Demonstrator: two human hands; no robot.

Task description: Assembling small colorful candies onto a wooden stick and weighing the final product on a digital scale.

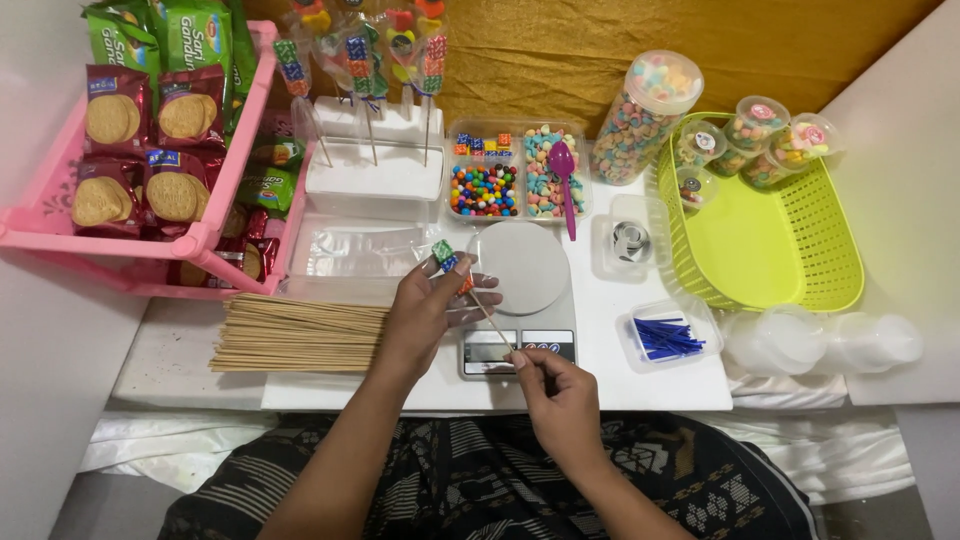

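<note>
1. Far left, a pink rack [235, 160] tilts, packed with red biscuit packets [112, 120] and green packets [195, 35] above.
2. Centre back, a clear tray of coloured candies [485, 185] with a purple spoon [562, 165]; beside it a tall candy jar [645, 115].
3. Right, a lime basket [800, 270] with small lidded cups [755, 125].
4. Left hand [425, 310] pinches wrapped candy cubes [445, 257] at the skewer's top, over the scale [520, 300].
5. Right hand [560, 400] pinches the wooden skewer [490, 315] at its lower end.
6. A bundle of skewers [295, 335] lies left.
</note>
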